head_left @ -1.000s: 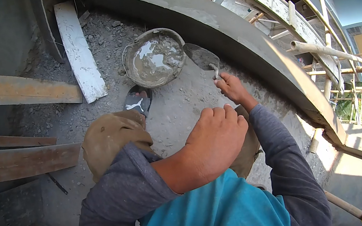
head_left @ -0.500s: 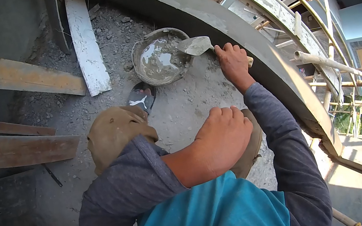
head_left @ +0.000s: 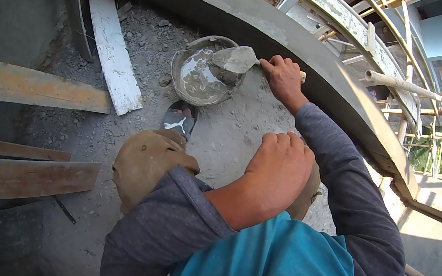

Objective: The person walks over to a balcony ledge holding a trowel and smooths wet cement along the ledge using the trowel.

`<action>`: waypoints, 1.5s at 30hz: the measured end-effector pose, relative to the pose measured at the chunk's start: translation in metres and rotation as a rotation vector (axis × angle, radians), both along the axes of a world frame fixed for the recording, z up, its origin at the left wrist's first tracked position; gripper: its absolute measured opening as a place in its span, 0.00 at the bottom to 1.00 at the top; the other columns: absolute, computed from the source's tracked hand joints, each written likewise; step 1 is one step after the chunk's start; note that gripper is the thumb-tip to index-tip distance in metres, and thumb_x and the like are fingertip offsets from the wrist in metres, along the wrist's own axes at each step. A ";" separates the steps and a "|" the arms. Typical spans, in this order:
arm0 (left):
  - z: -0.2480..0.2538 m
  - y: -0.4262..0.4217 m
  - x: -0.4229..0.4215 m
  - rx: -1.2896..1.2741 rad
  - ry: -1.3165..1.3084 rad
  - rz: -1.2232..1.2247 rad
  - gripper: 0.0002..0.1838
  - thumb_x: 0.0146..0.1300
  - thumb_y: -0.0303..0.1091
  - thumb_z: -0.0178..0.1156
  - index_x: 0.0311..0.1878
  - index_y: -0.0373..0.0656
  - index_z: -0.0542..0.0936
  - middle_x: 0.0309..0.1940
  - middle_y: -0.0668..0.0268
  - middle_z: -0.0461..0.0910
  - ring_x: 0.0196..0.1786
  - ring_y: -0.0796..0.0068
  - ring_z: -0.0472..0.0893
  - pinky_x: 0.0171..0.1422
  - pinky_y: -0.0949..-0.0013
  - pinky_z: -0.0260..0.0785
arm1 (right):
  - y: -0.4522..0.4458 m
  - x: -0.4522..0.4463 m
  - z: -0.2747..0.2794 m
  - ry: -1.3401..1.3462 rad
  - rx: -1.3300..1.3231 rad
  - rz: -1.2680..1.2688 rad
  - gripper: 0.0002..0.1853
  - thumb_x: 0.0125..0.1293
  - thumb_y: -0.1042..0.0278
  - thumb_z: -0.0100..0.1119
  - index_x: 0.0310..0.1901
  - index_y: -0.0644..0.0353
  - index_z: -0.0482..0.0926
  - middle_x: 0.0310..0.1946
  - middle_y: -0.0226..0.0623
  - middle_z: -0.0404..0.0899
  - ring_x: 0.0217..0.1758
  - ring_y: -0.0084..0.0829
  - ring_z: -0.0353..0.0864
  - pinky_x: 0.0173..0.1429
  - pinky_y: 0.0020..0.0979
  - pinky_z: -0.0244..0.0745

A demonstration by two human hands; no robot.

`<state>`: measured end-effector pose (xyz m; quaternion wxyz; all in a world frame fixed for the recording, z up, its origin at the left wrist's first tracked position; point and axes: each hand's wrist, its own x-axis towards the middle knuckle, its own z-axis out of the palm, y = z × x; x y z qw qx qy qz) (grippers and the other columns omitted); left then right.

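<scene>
My right hand [head_left: 283, 76] is closed around the handle of a trowel [head_left: 235, 60]; the handle's end shows past the hand. The trowel's grey-coated blade lies over the right side of a round bucket [head_left: 181, 90] of wet mortar [head_left: 201, 77], which has a shiny surface. My left hand [head_left: 283, 171] lies across in front of me, above my right knee [head_left: 309, 193]. Its fingers curl down and look closed; the fingertips, and anything in them, are hidden.
A low curved cement wall [head_left: 235, 14] runs along the right side, with bamboo scaffolding [head_left: 400, 80] beyond it. A white-smeared board [head_left: 114, 50] and a yellowish plank [head_left: 25, 84] lie to the left. Rubble [head_left: 147, 38] covers the ground behind the bucket. My sandalled foot [head_left: 179, 120] stands near the bucket.
The trowel's blade has moved left and farther over the bucket, and more of its flat face shows. My left hand stays by the knee. The whole view has shifted slightly.
</scene>
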<state>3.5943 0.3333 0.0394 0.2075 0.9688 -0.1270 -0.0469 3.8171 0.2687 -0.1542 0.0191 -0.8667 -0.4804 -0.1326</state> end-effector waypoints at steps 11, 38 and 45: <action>0.021 0.006 0.012 -0.110 0.179 -0.060 0.32 0.54 0.43 0.69 0.61 0.42 0.72 0.57 0.49 0.74 0.55 0.55 0.76 0.57 0.57 0.66 | -0.129 -0.037 0.030 0.254 0.393 -0.327 0.16 0.60 0.63 0.64 0.49 0.56 0.79 0.38 0.34 0.75 0.42 0.38 0.76 0.44 0.39 0.72; 0.017 -0.006 0.023 -0.057 0.296 -0.032 0.32 0.52 0.40 0.71 0.61 0.41 0.73 0.60 0.47 0.72 0.58 0.51 0.75 0.59 0.54 0.66 | -0.305 -0.042 0.022 1.520 1.052 -1.234 0.18 0.72 0.54 0.47 0.46 0.64 0.74 0.30 0.33 0.73 0.24 0.27 0.74 0.25 0.32 0.76; 0.016 -0.003 0.022 -0.062 0.287 -0.026 0.32 0.52 0.40 0.71 0.61 0.41 0.73 0.60 0.48 0.72 0.58 0.51 0.75 0.59 0.55 0.66 | -0.313 -0.037 0.024 1.372 0.997 -1.305 0.17 0.71 0.53 0.49 0.42 0.62 0.74 0.30 0.35 0.74 0.22 0.28 0.74 0.24 0.32 0.76</action>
